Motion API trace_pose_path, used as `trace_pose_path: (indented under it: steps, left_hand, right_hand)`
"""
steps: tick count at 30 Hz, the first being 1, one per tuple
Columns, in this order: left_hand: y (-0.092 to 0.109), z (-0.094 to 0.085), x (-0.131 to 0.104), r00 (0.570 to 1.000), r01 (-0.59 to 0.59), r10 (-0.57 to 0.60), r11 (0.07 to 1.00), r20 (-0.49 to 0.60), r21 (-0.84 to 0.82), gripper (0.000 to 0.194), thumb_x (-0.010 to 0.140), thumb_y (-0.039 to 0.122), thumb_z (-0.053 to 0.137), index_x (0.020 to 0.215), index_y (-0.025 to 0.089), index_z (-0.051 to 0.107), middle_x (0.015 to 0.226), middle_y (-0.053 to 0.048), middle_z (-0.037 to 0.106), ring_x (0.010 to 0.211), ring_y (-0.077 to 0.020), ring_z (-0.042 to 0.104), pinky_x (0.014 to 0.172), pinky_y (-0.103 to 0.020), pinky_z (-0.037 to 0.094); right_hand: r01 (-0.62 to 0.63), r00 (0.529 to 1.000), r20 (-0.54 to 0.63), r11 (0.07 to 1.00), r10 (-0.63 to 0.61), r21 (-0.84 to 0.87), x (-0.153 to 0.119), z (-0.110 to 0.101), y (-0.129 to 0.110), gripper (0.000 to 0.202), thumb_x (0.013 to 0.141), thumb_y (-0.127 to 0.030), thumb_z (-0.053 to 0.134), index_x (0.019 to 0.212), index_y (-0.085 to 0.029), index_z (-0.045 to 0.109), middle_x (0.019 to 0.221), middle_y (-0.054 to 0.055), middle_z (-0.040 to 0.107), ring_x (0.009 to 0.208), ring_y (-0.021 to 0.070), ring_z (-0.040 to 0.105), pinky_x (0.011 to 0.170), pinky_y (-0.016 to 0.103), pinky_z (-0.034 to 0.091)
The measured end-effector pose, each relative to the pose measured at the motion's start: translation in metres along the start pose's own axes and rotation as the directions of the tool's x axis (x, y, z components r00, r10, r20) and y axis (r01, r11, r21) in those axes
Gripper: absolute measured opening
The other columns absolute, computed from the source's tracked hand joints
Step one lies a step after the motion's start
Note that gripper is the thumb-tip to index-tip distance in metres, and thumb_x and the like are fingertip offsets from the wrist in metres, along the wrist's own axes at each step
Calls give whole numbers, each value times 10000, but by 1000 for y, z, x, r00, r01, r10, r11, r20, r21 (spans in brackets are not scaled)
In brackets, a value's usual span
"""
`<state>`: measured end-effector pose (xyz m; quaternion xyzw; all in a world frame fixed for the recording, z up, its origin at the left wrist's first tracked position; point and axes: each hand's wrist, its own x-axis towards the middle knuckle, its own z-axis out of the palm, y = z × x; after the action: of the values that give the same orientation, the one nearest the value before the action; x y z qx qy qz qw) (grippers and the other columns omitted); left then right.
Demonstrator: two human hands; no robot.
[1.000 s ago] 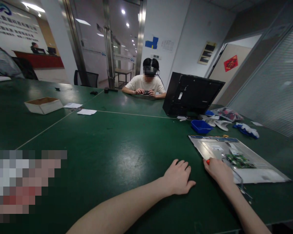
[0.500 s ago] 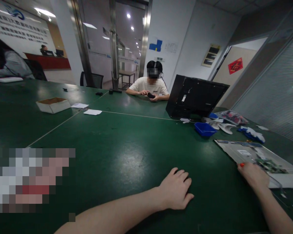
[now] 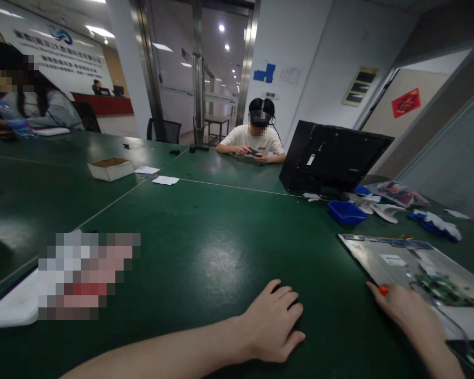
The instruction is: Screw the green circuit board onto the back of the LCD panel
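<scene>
My left hand (image 3: 274,322) rests palm down on the green table (image 3: 174,263), fingers spread, with nothing in it. At the right, my right hand (image 3: 411,310) is closed at the near left edge of a flat, light grey display panel (image 3: 373,252). A small orange thing (image 3: 383,290) shows beside its thumb; the rest of it is hidden in the hand. A green circuit board (image 3: 442,287) lies on the panel, just beyond the right hand. A grey cable (image 3: 456,321) runs from the board toward the near edge.
A black monitor (image 3: 335,158) stands at the back right, near a blue tray (image 3: 346,212) and blue-white gloves (image 3: 436,223). An open box (image 3: 110,171) and papers (image 3: 166,180) lie back left. A person (image 3: 256,139) sits opposite; another person (image 3: 43,108) is far left.
The view has turned a little left. Together with my right hand, the panel and its circuit board have slid left and nearer across the table. My left hand stays flat on the table.
</scene>
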<state>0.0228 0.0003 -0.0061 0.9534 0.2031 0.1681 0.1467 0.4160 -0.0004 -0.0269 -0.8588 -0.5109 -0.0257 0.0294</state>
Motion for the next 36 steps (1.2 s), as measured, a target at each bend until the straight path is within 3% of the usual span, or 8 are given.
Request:
trace_pose_path:
  steps: [7,11,15,20,22,30,34,36]
  left_hand:
    - [-12,-22,-8,975,188,-193,981,-109,-54,450,934,411,490,1300,150,497,1359,-126,526,1297,-271,426,1141,-477,221]
    - [-28,-42,-9,944,250,-275,957,-183,-146,360,939,309,488,1267,168,532,1312,-97,569,1237,-231,486,1112,-435,293]
    - [-53,-52,-12,924,263,-299,949,-237,-173,353,942,283,469,1259,149,545,1315,-104,574,1230,-231,494,1074,-403,359]
    - [-85,-46,-16,941,275,-290,955,-173,-108,363,997,294,355,1253,123,549,1317,-118,572,1236,-220,498,1064,-379,378]
    - [-95,-44,-22,955,251,-256,967,-152,-53,363,1009,283,330,1256,135,551,1298,-103,588,1230,-213,504,1064,-372,374]
    - [-116,-62,-65,983,185,-179,964,-48,192,393,1009,314,341,1347,184,495,1404,-81,512,1312,-253,433,1098,-423,316]
    - [-122,-69,-79,985,170,-173,953,-12,251,400,1013,310,332,1366,188,475,1424,-82,492,1318,-245,428,1098,-409,317]
    - [-126,-70,-85,985,163,-173,945,8,284,401,1018,307,325,1375,188,464,1434,-82,480,1327,-246,418,1104,-407,310]
  right_hand:
    - [292,955,77,951,-285,-99,-124,-22,-143,445,939,-480,355,1014,-134,626,798,161,716,718,308,706,603,371,497]
    - [472,866,164,881,-472,39,-178,-33,-210,444,943,-381,378,1242,-108,560,1187,206,656,899,278,704,704,336,528]
    - [574,752,282,802,-596,166,-215,-44,-267,602,879,-380,485,1389,-63,451,1363,248,513,893,307,702,710,371,545]
    - [661,621,355,710,-699,243,-241,-55,-327,857,677,-488,695,1373,-41,473,1332,309,510,822,357,701,616,427,563]
    - [673,607,358,699,-709,243,-247,-53,-345,935,601,-516,746,1361,-38,486,1274,325,553,766,368,699,550,435,553]
    - [801,451,163,479,-877,358,-258,-59,-374,844,731,-517,648,1387,-37,423,1292,308,547,741,338,689,463,403,511]
    - [822,401,164,433,-901,370,-242,-84,-341,731,727,-399,704,1364,-126,473,1310,223,573,765,331,696,505,401,529]
    - [794,448,158,473,-880,381,-223,-93,-312,555,769,-329,655,1294,-188,546,1187,142,671,796,315,694,572,392,537]
